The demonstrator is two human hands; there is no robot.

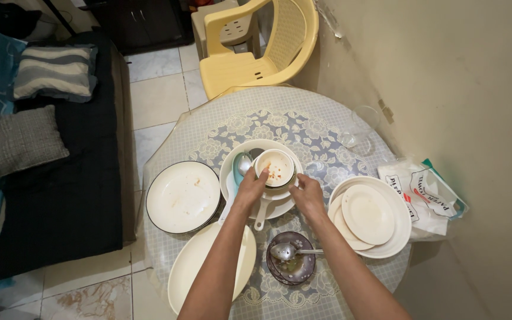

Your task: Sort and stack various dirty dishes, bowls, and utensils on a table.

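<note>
Bowl point(275, 169) with red food bits sits mid-desk on top of stacked plates point(232, 172), gripped from both sides: left hand point(250, 188) fingers closed on its left rim, right hand point(307, 192) fingers closed on right rim. Near edge: oval platter point(194, 266), dark bowl point(294, 268) with spoon point(285, 251). Flanks: dirty dark-rimmed plate point(182, 197) left, cream plate stack point(371, 214) right. Looks like clearing/stacking step; next move likely needs a level lift, ladle point(241, 163) sits loose beside it. Far: glass point(357, 131), yellow chair point(262, 44)
</note>
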